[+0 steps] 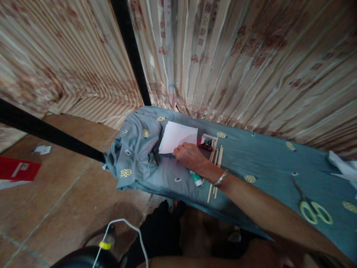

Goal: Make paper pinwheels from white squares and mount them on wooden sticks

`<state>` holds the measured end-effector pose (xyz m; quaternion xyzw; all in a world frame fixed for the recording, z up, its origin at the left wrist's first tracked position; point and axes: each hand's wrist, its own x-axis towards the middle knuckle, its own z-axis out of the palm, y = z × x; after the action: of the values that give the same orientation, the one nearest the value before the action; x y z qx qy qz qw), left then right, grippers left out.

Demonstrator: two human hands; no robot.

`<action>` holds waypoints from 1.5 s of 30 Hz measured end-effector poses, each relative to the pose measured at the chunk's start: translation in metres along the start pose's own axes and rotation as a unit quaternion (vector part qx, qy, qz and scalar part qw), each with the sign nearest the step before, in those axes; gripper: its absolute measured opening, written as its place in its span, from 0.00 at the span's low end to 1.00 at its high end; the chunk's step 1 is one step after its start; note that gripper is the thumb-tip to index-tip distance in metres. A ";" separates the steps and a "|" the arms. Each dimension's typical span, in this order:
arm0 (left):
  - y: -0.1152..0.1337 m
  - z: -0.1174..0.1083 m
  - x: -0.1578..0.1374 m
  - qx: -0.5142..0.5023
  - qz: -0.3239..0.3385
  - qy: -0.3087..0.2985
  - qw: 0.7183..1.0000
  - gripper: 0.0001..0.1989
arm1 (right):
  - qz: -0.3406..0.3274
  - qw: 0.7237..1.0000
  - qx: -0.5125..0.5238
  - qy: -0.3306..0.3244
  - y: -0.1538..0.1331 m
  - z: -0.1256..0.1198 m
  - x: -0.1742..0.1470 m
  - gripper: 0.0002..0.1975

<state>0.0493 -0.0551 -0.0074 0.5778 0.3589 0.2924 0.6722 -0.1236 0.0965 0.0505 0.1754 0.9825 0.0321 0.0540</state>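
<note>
My right hand (190, 155), with a silver bracelet (221, 178) on its wrist, reaches over the bed-like surface. Its fingers are curled together at the near edge of a small stack of white paper (178, 134) and seem to pinch that edge. Just below the hand lies a green and white tube (196, 178), partly covered by it. Several thin wooden sticks (218, 158) lie beside the wrist, some passing under the forearm. A small red and white box (206, 142) with dark contents sits right of the paper. Bare skin shows blurred at the bottom edge; my left hand's fingers cannot be made out there.
Scissors (312, 210) with pale green handles lie to the right on the blue-grey cloth (267, 156). Crumpled white material (344, 167) is at the far right. A black post (131, 48) and pleated curtains (223, 56) stand behind. A red packet (18, 169) lies on the tiled floor.
</note>
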 end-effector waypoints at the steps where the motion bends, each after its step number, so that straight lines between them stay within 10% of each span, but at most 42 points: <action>1: 0.001 0.000 0.000 0.002 -0.006 -0.002 1.000 0.06 | -0.002 1.000 0.000 -0.001 0.001 0.002 -0.001 0.13; 38: 0.004 0.006 -0.002 0.009 -0.042 -0.010 0.999 0.11 | 0.071 0.992 0.096 0.027 0.017 -0.003 -0.013 0.16; 45: 0.023 -0.018 -0.019 0.006 -0.027 0.023 0.999 0.12 | 0.187 0.943 0.200 0.188 0.042 -0.053 -0.067 0.12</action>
<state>0.0239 -0.0569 0.0166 0.5652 0.3909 0.2852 0.6681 -0.0530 0.1102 0.1129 0.3536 0.9108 -0.1228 -0.1743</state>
